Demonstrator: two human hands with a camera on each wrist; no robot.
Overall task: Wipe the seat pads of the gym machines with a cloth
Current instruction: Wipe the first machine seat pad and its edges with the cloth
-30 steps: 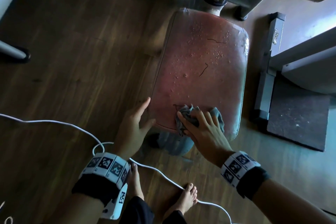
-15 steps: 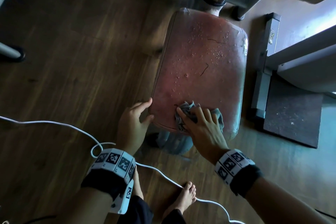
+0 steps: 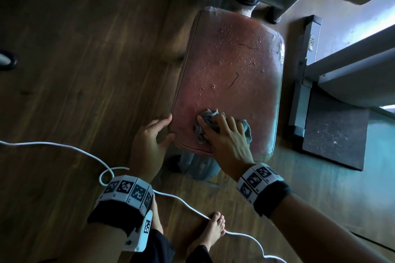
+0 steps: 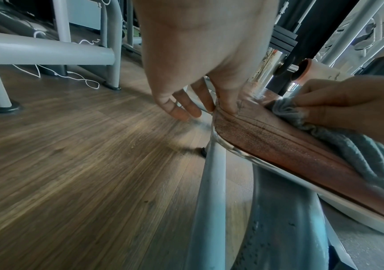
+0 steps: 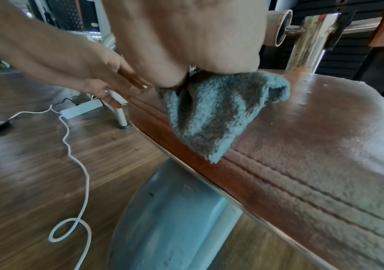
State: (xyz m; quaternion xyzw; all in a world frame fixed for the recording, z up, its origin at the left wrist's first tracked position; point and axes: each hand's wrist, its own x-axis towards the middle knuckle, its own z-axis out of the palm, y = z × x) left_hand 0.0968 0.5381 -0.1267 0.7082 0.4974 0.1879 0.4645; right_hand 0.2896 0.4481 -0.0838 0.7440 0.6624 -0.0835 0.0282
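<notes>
Reddish-brown vinyl, cracked and beaded with droplets, covers the seat pad (image 3: 230, 74) in front of me. My right hand (image 3: 228, 141) lies flat on the grey cloth (image 3: 208, 123), fingers spread and pressing it down near the pad's near edge, toward the near-left corner. My left hand (image 3: 149, 141) rests against that corner, fingers loosely extended, thumb on the near edge, gripping nothing. A white cable (image 3: 64, 147) trails over the wooden floor (image 3: 85, 60)

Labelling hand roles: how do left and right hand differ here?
The left hand holds nothing and rests against the near left corner of the seat pad; the right hand presses the grey cloth onto the pad's top. Left fingers lie along the side edge; right fingers spread over the cloth. Both touch the pad's near end.
</notes>
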